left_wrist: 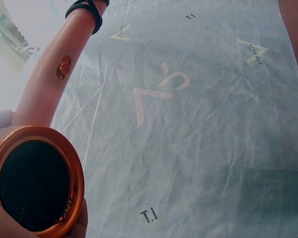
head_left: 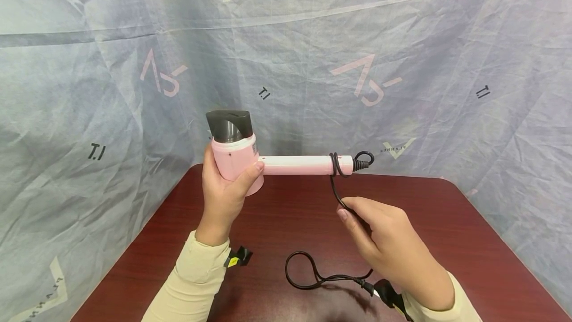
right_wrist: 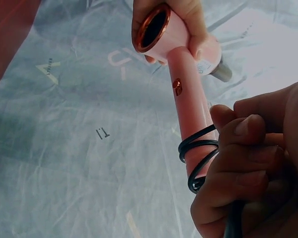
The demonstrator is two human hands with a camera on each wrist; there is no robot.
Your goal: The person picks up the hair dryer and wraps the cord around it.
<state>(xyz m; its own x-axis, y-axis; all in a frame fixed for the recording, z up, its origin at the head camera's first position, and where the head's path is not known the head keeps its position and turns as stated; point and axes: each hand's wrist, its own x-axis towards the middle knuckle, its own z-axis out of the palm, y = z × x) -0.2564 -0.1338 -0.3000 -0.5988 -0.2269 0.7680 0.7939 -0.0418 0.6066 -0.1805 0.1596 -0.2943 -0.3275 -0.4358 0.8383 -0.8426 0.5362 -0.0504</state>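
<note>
My left hand [head_left: 223,190] grips the pink body of a hair dryer [head_left: 297,165] and holds it above the table, its handle pointing right. A black nozzle [head_left: 230,125] tops the body. In the left wrist view the copper-coloured ring [left_wrist: 78,183] around the dark rear opening faces the camera. The black power cord [head_left: 334,163] is looped around the handle's end. Below the handle, my right hand [head_left: 393,237] pinches the cord between thumb and fingers. In the right wrist view its curled fingers [right_wrist: 238,183] are close beside the wrapped handle.
The cord's free length [head_left: 304,286] hangs in a loop over the dark red table [head_left: 268,227], with the plug [head_left: 364,283] near my right wrist. A grey printed cloth [head_left: 286,63] stands around the back and sides.
</note>
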